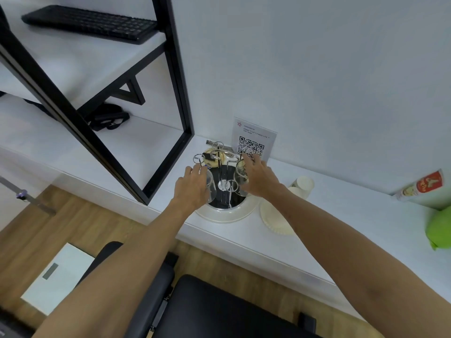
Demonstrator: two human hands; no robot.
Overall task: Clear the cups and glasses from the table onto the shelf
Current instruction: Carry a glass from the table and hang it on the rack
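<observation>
My two hands are at the wire glass rack (220,164), which stands on a round white tray (225,214) on the white shelf top (341,215). My left hand (192,185) curls around a clear glass (211,189) on the left side of the rack. My right hand (256,178) curls around another clear glass (240,176) on the right side of the rack. Both glasses sit close against the rack's metal loops, so there is little room between them.

The tray's front rim is close to the shelf top's front edge. Just right of the rack lies a stack of paper plates (275,220), touching the tray's rim, and a tipped paper cup (302,185) is near my right wrist. Behind the rack a QR code sign (253,140) leans at the wall. Left of the rack stands a black metal frame (180,69), with a keyboard (90,23) high up on its board. Far right of the rack is a green thing (439,228), and the shelf top between is bare.
</observation>
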